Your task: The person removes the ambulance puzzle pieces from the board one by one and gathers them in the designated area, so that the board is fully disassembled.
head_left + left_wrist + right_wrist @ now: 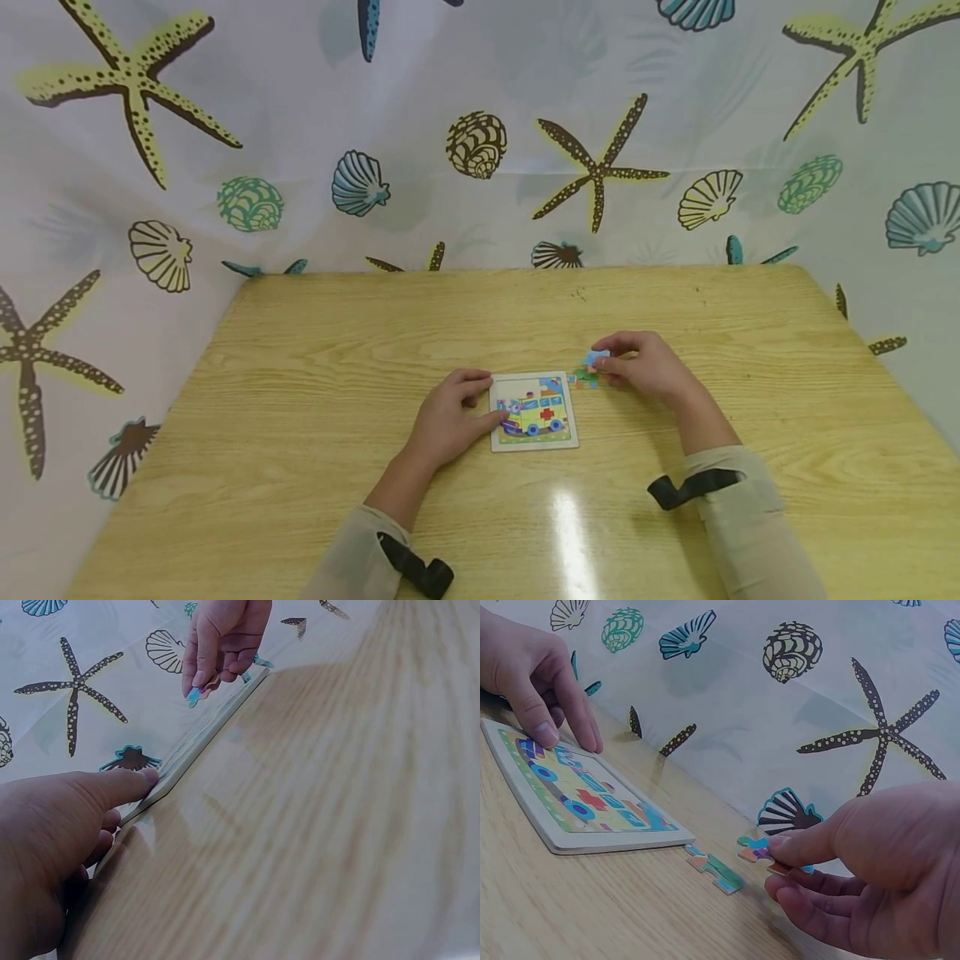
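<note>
A square jigsaw puzzle board (pixel 517 389) with a pale frame lies flat on the table, its picture showing a yellow ambulance van. Part of its upper left is bare. My left hand (pixel 448 421) holds the board at its left side, thumb on the face and fingers by the upper left corner. To the right, my right hand (pixel 648 367) pinches a jigsaw piece (pixel 752 846), blue with orange and purple bits, between thumb and fingers, just above the table. Below it, a green and orange loose piece (pixel 716 872) lies near the board's corner.
The wood-grain table (pixel 337 350) reaches back to a white curtain (pixel 420 108) printed with shells and starfish, which also hangs along both sides. Black straps (pixel 693 487) sit around both sleeves.
</note>
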Demonstrator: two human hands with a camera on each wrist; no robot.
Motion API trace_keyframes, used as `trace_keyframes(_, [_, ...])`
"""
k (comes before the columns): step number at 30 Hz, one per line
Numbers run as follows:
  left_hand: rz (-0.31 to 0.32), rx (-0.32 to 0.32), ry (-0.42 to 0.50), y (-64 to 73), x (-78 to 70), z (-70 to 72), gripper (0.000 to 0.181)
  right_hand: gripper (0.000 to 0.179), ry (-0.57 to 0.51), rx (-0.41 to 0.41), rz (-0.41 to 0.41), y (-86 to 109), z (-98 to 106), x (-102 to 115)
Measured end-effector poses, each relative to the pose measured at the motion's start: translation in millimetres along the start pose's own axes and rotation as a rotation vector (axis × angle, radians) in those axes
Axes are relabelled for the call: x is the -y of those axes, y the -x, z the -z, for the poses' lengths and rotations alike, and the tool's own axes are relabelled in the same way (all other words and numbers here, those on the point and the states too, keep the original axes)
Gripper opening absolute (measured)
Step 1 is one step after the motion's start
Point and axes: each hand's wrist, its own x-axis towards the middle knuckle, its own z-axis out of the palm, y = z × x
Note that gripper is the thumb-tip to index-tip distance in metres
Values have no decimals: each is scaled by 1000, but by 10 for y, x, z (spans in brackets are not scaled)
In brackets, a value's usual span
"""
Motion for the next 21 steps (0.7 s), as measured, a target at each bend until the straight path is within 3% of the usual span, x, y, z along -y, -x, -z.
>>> trace_keyframes(12, [-6,-4,-5,6,4,3,55,29,46,-20,-51,23,106,-59])
trace_keyframes(21, [1,-4,0,5,7,-3,55,25,137,-34,-33,18,112,-102])
